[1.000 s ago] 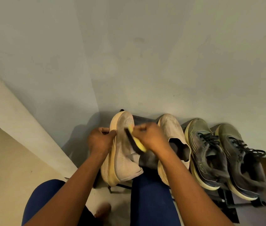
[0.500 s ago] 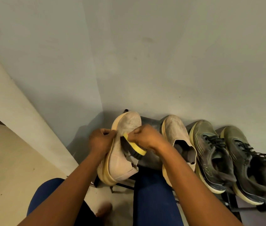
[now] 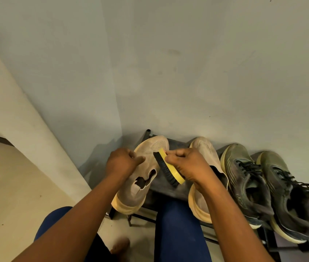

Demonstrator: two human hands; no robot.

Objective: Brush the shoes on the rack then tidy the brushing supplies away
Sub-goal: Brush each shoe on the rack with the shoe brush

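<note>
Left hand (image 3: 122,163) clamps the pale shoe (image 3: 144,173) steady on the rack (image 3: 170,188) so it can't slide, right hand (image 3: 186,165) wraps the yellow brush (image 3: 168,168), bristles angled at its side, three more shoes waiting beyond the right hand.

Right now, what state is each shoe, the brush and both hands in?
Left beige knit shoe: gripped, tilted on the rack, opening facing up.
Yellow-backed black-bristle brush: held, bristles against that shoe.
Right beige knit shoe: resting on the black rack, partly hidden.
Two dark laced trainers: on the rack, untouched.
Left hand: gripping the shoe.
Right hand: gripping the brush.
</note>
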